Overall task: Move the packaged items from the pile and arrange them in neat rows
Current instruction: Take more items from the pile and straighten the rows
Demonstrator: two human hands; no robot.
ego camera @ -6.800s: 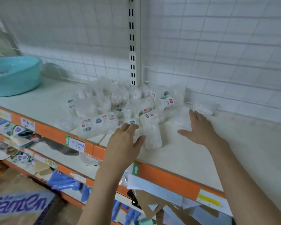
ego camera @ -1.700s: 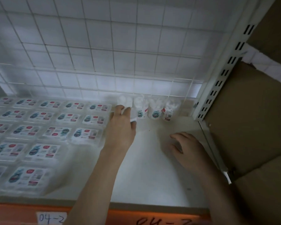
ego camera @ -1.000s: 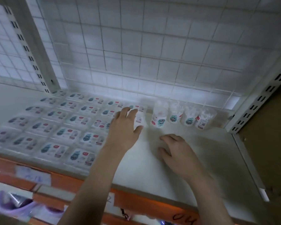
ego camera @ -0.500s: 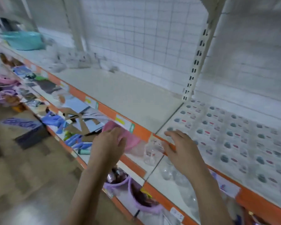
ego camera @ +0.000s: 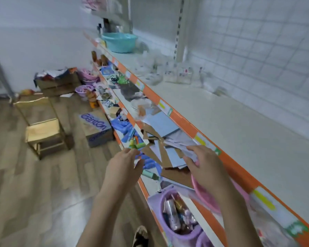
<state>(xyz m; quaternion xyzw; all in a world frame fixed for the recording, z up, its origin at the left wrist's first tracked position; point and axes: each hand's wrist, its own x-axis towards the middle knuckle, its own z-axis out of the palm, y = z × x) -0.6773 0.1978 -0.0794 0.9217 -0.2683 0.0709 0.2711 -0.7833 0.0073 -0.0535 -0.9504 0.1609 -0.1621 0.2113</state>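
- The view now runs leftward along the long white shelf with an orange front edge (ego camera: 239, 132); half a second ago it faced the shelf more squarely, with the rows of flat labelled packets at the right edge, and those rows are now out of view.
- The pile of clear packaged items with small labels (ego camera: 168, 73) lies far along the shelf top, near the white wire-grid back wall, and looks blurred; it sits closer to the middle of the picture than before.
- The turquoise plastic basin (ego camera: 120, 41) stands on the shelf beyond the pile, now near the top centre rather than the upper left corner.
- The left hand (ego camera: 123, 168) hangs in front of the lower shelves with fingers relaxed and spread, holding nothing, as it did half a second ago.
- The right hand (ego camera: 203, 166) is just in front of the orange edge, fingers loosely bent and empty; earlier it was over the shelf edge near the packets.
- The hands are apart, both well away from the pile.
- A brown cardboard box printed with purple lettering (ego camera: 96, 127) and a small wooden stool (ego camera: 43, 134) stand on the floor.
- A lilac plastic bucket holding small tubes (ego camera: 178, 221) sits on a lower shelf below the right hand.
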